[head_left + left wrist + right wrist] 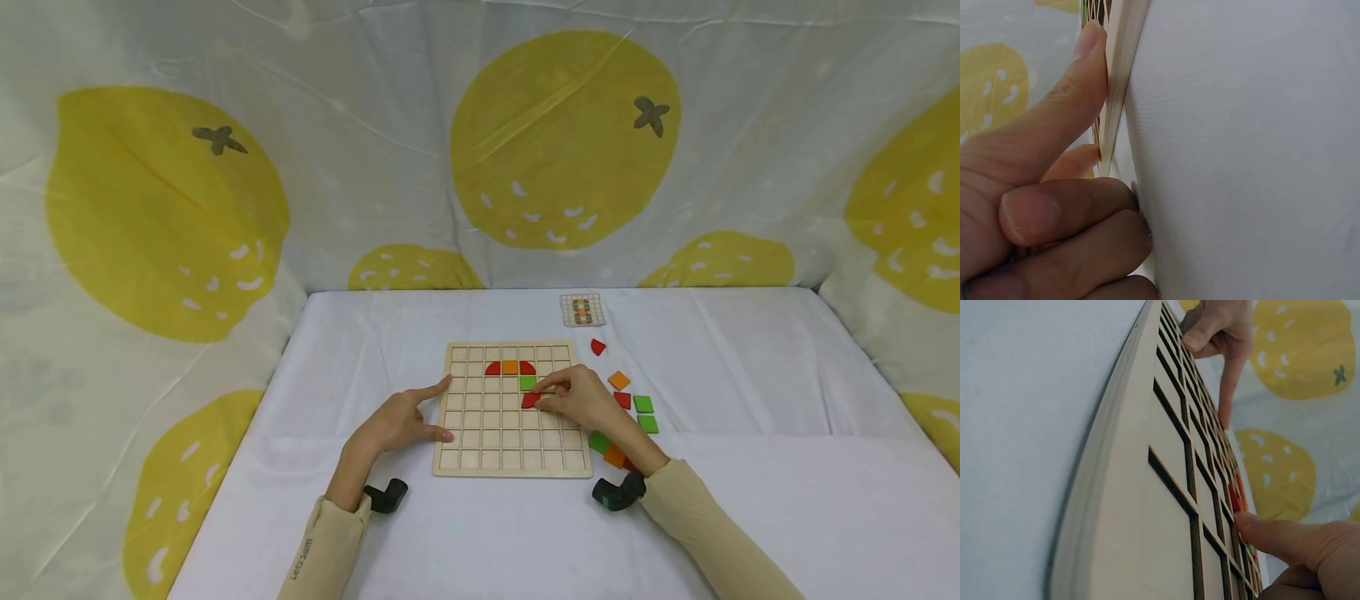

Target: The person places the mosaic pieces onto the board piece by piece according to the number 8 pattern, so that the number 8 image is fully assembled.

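Observation:
A wooden grid board (470,442) lies on the cloth in the head view. At its left edge rests my left hand (397,422), thumb and index finger spread apart and touching the rim, the other fingers bent. My right hand (585,398) pinches a red rounded tile (529,401) at a grid cell right of the middle. Just above that cell sits a green square tile (528,383). The row higher holds a red quarter-round tile (492,368), an orange square tile (510,367) and another red quarter-round tile (527,367).
Right of the board lie loose tiles, among them an orange square (618,381), a green square (643,404) and a lone red piece (597,347). More tiles lie partly under my right forearm. A pattern card (582,310) rests at the back, before a lemon-print curtain (375,167).

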A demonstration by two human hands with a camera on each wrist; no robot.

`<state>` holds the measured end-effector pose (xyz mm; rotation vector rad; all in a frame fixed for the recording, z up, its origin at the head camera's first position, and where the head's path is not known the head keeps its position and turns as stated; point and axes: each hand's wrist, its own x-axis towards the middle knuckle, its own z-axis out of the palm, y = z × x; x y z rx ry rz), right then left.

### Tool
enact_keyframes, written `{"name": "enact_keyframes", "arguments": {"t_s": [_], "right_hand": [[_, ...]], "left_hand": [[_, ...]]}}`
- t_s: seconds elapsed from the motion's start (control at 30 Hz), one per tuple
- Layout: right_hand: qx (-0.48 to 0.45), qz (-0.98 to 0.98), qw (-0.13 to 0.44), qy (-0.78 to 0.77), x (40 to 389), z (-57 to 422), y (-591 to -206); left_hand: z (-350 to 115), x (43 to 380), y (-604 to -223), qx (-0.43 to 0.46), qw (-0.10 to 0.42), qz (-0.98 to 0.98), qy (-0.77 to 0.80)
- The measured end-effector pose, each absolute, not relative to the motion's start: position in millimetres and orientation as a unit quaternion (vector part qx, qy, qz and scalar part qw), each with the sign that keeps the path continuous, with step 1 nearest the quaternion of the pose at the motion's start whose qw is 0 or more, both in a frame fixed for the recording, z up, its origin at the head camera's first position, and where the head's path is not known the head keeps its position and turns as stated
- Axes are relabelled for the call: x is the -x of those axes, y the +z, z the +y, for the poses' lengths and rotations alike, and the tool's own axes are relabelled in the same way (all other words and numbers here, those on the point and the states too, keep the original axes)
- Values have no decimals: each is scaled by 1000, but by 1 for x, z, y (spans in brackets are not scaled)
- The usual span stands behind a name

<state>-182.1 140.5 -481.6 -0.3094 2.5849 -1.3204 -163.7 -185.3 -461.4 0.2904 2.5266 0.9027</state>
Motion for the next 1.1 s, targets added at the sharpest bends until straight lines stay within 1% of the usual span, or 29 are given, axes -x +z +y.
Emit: {"name": "enact_keyframes", "arguments": {"t_s": [0.53, 0.63, 0.8, 1.1], "right_hand": [[130, 872, 103, -461, 181, 133, -484], [114, 872, 107, -463, 179, 137, -481], [69, 879, 110, -459, 174, 155, -474], [37, 892, 82, -443, 167, 209, -471]], "left_hand": [[-185, 165, -462, -96, 223, 913, 327], [-185, 164, -461, -95, 224, 913, 327], [-185, 164, -460, -96, 225, 912, 329], [-186, 164, -460, -103, 227, 911, 328]]}}
